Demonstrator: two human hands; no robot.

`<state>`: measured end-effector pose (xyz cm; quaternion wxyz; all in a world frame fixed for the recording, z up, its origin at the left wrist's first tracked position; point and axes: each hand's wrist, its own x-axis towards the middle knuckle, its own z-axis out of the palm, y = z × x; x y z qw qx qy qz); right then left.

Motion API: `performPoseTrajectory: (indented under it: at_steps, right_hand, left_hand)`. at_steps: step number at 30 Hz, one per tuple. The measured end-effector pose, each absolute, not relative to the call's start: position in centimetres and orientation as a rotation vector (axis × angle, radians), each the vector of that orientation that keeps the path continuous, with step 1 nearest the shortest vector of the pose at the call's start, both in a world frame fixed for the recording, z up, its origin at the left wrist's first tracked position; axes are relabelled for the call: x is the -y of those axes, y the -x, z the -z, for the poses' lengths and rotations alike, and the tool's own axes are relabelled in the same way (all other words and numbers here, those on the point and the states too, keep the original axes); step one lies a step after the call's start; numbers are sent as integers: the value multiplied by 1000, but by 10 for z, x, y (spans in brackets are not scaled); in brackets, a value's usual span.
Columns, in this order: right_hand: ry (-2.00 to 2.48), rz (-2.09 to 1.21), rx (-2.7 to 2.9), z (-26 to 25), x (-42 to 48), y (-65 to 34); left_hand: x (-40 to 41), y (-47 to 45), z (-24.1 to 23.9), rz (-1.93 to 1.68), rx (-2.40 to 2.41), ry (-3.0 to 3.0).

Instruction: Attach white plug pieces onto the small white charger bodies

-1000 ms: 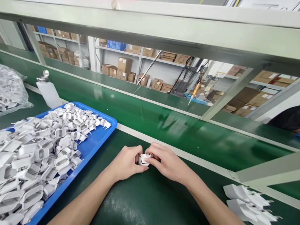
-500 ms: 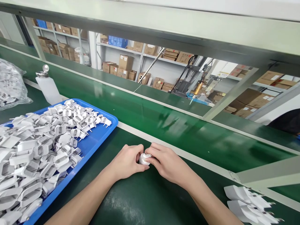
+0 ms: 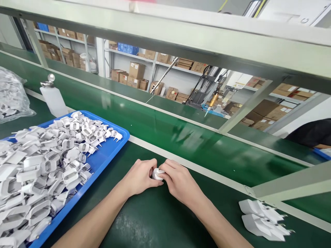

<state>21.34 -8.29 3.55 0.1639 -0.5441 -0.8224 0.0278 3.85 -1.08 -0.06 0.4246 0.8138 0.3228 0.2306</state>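
At the lower centre of the frame, my left hand (image 3: pixel 139 177) and right hand (image 3: pixel 178 181) meet over the green bench (image 3: pixel 155 220), both sets of fingers closed around one small white plug part (image 3: pixel 157 174). Only a sliver of it shows between the thumbs, so I cannot tell how its halves sit or which way the pins face.

To do this well, I judge that the part should stay pinched squarely between the thumbs and forefingers, with pressure even on both sides so nothing tilts or seats crooked. Resting both wrists on the bench, as they seem to be now, should steady the squeeze.

In the lower left, the blue tray (image 3: pixel 113 151) is heaped with white plug shells (image 3: pixel 51 165), close beside my left forearm. At the lower right, a few finished-looking white adapters (image 3: pixel 261 217) lie on the bench with their pins pointing right, well apart from my hands. A white dispenser bottle (image 3: pixel 53 98) stands beyond the tray in the upper left, next to a clear bag of parts (image 3: pixel 11 98).
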Motion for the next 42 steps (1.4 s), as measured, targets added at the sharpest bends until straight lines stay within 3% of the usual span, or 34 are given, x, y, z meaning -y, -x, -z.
performPoseTrajectory:
  at_steps: [6, 15, 20, 29, 35, 42]
  right_hand:
    - [1777, -86, 2435, -59, 91, -224]
    - [2472, -60, 2351, -131, 168, -306]
    - [2533, 41, 2208, -153, 170, -301]
    - [2059, -43, 2367, -96, 99, -225]
    - [1486, -144, 2045, -26, 27, -183]
    - [1322, -152, 1882, 19, -11, -203]
  left_hand:
    - [17, -35, 7, -467, -818, -2160]
    - [15, -29, 23, -351, -777, -2235]
    - [17, -27, 17, -375, -750, -2234]
    - [21, -29, -8, -557, -770, -2251]
    - [-2, -42, -9, -677, -887, -2150]
    - [-30, -48, 6, -722, -893, -2090]
